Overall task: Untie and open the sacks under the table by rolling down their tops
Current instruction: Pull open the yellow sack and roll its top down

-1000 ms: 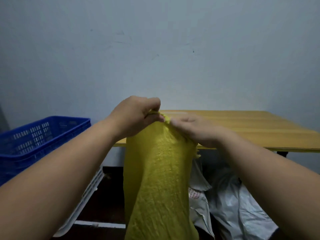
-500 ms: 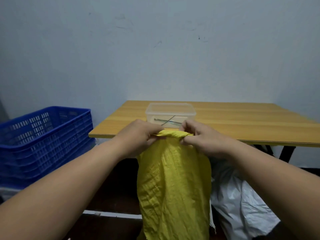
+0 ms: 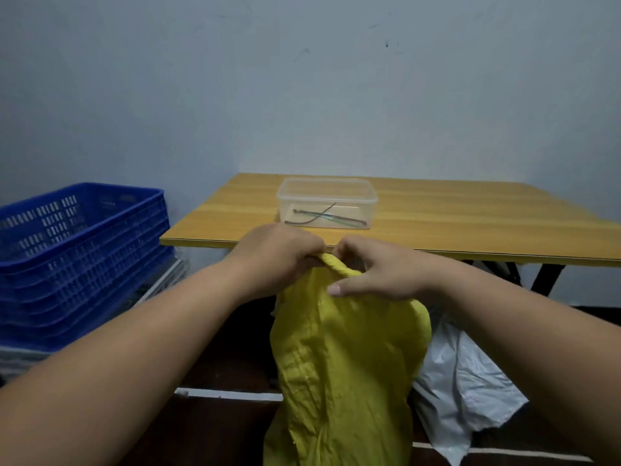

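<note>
Hiding behind hands (image 3: pixel 279 257): yellow sack (image 3: pixel 346 364) mouth

Wooden table (image 3: pixel 470 213) bearing clear tub (image 3: pixel 326 202), perhaps ties.

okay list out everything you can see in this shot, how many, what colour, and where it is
Woven yellow plastic sack: one, yellow, upright in front of the table, top edge held.
White plastic sack: one, white-grey, on the floor to the right of the yellow sack.
Wooden table: one, yellow-brown top on dark legs, against the wall.
Clear plastic box: one, transparent, on the table, thin dark pieces inside.
Blue slotted plastic crate: one, blue, at the left.
Left hand: one, grip on the sack's rolled top.
Right hand: one, grip on the same edge.
</note>
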